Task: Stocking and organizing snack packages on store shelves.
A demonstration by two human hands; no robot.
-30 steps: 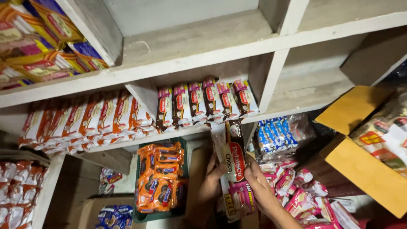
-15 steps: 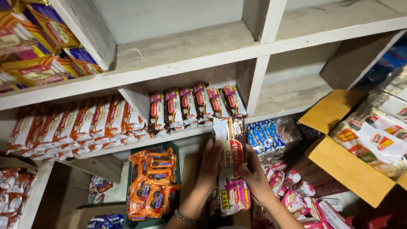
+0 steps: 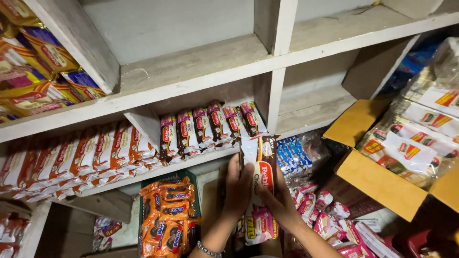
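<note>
Both my hands hold a small stack of brown, white and pink snack packets (image 3: 260, 186) upright, just below the middle shelf. My left hand (image 3: 237, 191) presses the stack's left side; a beaded bracelet is on that wrist. My right hand (image 3: 282, 203) cups the stack's right side from below. Directly above, a row of matching brown and pink packets (image 3: 205, 126) stands on the white wooden shelf (image 3: 191, 71), and the top of the held stack nearly reaches the shelf's front edge.
Orange and white biscuit packets (image 3: 86, 157) fill the shelf compartment to the left. Orange packets (image 3: 167, 215) sit in a green tray below. An open cardboard box (image 3: 377, 181) of wrapped packs is at right. Pink packets (image 3: 330, 215) and blue packets (image 3: 294, 155) lie lower right.
The view has shifted so the shelves sit further right. My hands have raised the stack slightly towards the shelf with the matching packets.
</note>
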